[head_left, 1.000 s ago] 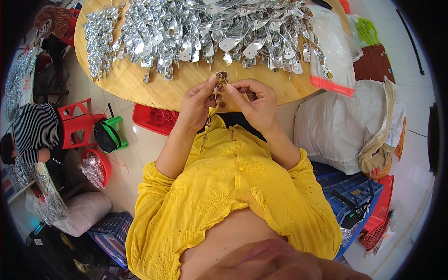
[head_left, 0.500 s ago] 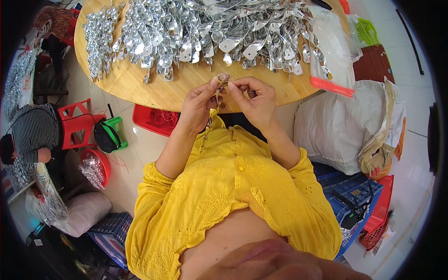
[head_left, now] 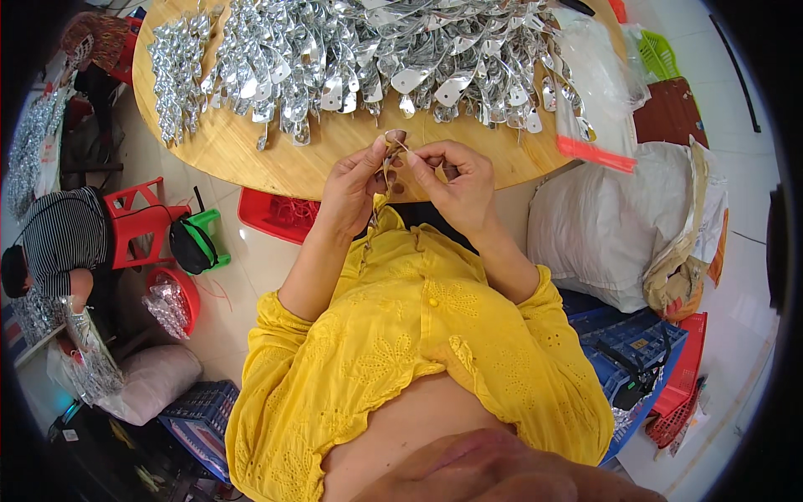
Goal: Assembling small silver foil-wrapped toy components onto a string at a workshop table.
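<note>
My left hand [head_left: 353, 191] is closed on a shiny twisted metal strip [head_left: 388, 161], which hangs down past the table edge in front of my yellow top. To its right, my right hand [head_left: 457, 184] pinches a thin pale cord [head_left: 403, 145] at the strip's upper end between thumb and forefinger. Whether the cord passes through the strip is too small to tell. Just beyond both hands, a large heap of similar twisted silver strips [head_left: 335, 63] with flat, holed ends covers the far part of the round wooden table [head_left: 276, 163].
Clear plastic bags [head_left: 590, 92] lie on the table's right side. A full white sack [head_left: 598, 230] stands right, above a blue crate [head_left: 627, 356]. A red bin [head_left: 276, 213] sits under the table edge. At left, a person in a striped shirt [head_left: 67, 230] sits by a red stool [head_left: 138, 222].
My fingertips have shifted slightly at the strip's top, and the cord now slants between them. At left, the seated person's arm has moved out over the nearby strips.
</note>
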Motion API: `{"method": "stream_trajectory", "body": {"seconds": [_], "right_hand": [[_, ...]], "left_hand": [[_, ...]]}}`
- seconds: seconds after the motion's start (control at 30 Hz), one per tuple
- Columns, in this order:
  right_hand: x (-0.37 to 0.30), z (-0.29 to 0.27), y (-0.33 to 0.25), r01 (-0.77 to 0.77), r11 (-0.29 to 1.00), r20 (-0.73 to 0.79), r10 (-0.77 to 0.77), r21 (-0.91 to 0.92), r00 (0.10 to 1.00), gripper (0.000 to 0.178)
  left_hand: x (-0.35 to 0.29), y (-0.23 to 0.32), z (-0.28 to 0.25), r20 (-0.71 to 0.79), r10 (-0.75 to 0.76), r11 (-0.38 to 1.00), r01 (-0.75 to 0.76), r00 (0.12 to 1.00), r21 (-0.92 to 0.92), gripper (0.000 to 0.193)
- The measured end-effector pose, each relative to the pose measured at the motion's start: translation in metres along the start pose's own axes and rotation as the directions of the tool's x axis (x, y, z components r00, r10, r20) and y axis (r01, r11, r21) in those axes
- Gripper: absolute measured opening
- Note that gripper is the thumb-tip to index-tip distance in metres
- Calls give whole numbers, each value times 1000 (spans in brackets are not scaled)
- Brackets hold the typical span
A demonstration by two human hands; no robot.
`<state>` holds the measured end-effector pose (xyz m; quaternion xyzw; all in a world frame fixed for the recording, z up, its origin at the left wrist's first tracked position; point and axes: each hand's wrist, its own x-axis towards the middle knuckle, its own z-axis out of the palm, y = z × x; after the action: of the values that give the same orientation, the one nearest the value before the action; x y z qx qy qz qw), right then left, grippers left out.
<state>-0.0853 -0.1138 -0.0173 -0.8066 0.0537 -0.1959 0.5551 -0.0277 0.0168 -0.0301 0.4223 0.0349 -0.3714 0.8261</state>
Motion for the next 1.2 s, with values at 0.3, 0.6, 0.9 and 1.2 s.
{"method": "stream_trajectory", "body": {"seconds": [0.3,0.6,0.9,1.2], "right_hand": [[-1,2,-2,-36,999,12,36,14,999,6],[6,5,-4,-34,999,28,34,-22,999,8],[10,4,4,-215,965,153,193,150,969,33],[20,-31,13,-182,981,326,193,-64,925,16]], "left_hand": [[-1,1,2,-11,8,1000,-8,1000,-3,31],[-3,0,2,36,6,1000,-6,999,4,33],[-1,2,0,56,-7,998,10,998,-56,31],[12,7,-12,-54,45,985,-53,998,-166,23]]}}
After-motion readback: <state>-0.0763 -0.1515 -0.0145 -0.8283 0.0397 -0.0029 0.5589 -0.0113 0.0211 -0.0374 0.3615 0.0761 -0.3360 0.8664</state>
